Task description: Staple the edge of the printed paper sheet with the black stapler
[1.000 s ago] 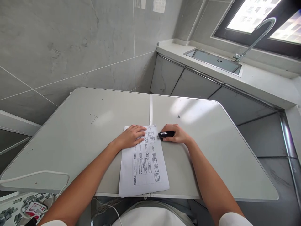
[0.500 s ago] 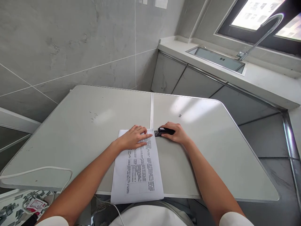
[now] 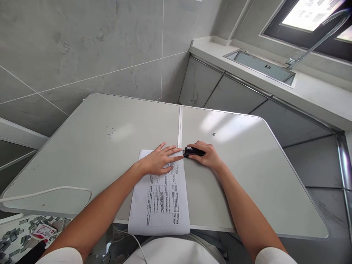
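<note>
Printed paper sheets (image 3: 162,205) lie on the folding table, their lower end reaching over its front edge. My left hand (image 3: 161,160) rests on the upper part of the paper with its fingers spread, the fingertips at the paper's right edge. My right hand (image 3: 206,154) is wrapped round a black stapler (image 3: 195,151), whose front end points left at that same edge, close to my left fingertips. Whether the paper sits between the stapler's jaws I cannot tell, as my fingers partly cover that spot.
Small staple pieces (image 3: 213,134) lie on the right half of the table (image 3: 233,183), with several loose staples (image 3: 110,132) on the left. A white cable (image 3: 49,190) crosses the table's left front. Beyond are a tiled wall and a counter with a sink (image 3: 261,66).
My left fingers have spread and reached further right, to the stapler's front end. The stapler now meets the paper's edge, where a small gap showed before. The camera view has shifted slightly.
</note>
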Motion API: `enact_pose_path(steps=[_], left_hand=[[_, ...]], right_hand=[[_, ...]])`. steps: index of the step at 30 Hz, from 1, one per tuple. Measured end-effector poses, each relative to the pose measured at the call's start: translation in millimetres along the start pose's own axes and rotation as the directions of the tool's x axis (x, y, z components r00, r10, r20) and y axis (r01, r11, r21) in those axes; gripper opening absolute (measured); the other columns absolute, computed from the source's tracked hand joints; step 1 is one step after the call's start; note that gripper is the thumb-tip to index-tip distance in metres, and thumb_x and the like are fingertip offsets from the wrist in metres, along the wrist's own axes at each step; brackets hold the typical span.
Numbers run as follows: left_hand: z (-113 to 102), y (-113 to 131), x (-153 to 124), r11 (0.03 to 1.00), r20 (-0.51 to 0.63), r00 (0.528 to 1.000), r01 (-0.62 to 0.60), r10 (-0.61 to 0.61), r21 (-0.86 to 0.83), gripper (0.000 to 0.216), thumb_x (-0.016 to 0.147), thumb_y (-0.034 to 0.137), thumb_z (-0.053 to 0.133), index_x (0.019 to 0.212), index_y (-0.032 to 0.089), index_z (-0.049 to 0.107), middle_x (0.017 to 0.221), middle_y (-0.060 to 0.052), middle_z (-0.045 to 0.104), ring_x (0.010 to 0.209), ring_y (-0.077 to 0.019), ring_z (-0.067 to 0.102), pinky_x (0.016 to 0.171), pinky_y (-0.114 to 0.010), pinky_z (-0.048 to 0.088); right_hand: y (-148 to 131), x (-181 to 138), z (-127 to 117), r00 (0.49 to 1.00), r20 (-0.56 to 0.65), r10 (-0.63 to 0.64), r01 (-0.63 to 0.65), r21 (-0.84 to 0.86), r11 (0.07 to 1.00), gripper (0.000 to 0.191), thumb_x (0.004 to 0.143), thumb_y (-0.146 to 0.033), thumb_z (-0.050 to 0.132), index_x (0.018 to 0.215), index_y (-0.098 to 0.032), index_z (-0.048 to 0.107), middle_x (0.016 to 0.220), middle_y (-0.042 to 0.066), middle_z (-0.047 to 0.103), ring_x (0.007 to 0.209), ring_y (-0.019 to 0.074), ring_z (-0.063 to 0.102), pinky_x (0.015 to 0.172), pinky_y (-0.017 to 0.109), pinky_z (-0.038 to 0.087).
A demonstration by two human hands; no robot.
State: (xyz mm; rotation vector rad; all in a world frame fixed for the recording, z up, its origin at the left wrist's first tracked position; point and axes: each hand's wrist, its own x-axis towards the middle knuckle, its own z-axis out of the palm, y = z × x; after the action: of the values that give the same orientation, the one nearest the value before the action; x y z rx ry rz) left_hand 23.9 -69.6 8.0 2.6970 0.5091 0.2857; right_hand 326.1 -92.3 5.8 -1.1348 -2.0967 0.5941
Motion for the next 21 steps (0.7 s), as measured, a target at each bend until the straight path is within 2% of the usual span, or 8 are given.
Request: enact_pose_path(steps=[3, 8, 13, 21], left_hand=[[1.0, -0.9, -0.3, 1.000, 0.008, 1.000, 0.006, -0.005, -0.007, 0.072, 0.097, 0.027, 0.061, 0.163, 0.040, 0.035, 0.174, -0.006, 0.027, 0.158, -0.0346, 0.031, 0.128, -0.067, 0.015], [2.2, -1.8, 0.3, 1.000, 0.027, 0.999, -0.017, 0.017, -0.017, 0.072, 0.098, 0.028, 0.061, 0.163, 0.040, 0.035, 0.175, -0.006, 0.025, 0.159, -0.0337, 0.030, 0.130, -0.065, 0.014], [2.0, -1.7, 0.1, 1.000, 0.047, 0.999, -0.019, 0.018, 0.006, 0.070, 0.099, 0.031, 0.060, 0.164, 0.038, 0.034, 0.176, -0.007, 0.022, 0.158, -0.0335, 0.031, 0.129, -0.066, 0.014], [1.1, -1.3, -0.6, 1.000, 0.062, 0.998, -0.009, 0.007, 0.020, 0.065, 0.100, 0.033, 0.057, 0.162, 0.035, 0.039, 0.176, -0.007, 0.021, 0.158, -0.0318, 0.031, 0.130, -0.063, 0.014]], right_hand=[[2.5, -0.2, 3.0, 1.000, -0.001, -0.017, 0.017, 0.013, 1.000, 0.044, 0.096, -0.045, 0.072, 0.137, -0.030, 0.067, 0.101, 0.006, 0.076, 0.087, 0.0236, 0.067, 0.083, 0.042, 0.055], [5.1, 0.2, 5.4, 0.995, 0.015, -0.098, 0.099, -0.056, 0.993, 0.041, 0.102, -0.039, 0.065, 0.143, -0.033, 0.064, 0.105, 0.007, 0.077, 0.087, 0.0241, 0.067, 0.085, 0.044, 0.050], [-0.7, 2.5, 4.6, 0.994, 0.070, -0.086, 0.096, -0.149, 0.984, 0.039, 0.104, -0.038, 0.061, 0.142, -0.031, 0.065, 0.106, 0.008, 0.077, 0.088, 0.0240, 0.066, 0.084, 0.043, 0.047], [-11.8, 5.7, 2.3, 0.995, 0.092, -0.040, 0.057, -0.194, 0.979, 0.035, 0.105, -0.038, 0.058, 0.137, -0.029, 0.068, 0.103, 0.006, 0.077, 0.088, 0.0219, 0.065, 0.082, 0.039, 0.046]])
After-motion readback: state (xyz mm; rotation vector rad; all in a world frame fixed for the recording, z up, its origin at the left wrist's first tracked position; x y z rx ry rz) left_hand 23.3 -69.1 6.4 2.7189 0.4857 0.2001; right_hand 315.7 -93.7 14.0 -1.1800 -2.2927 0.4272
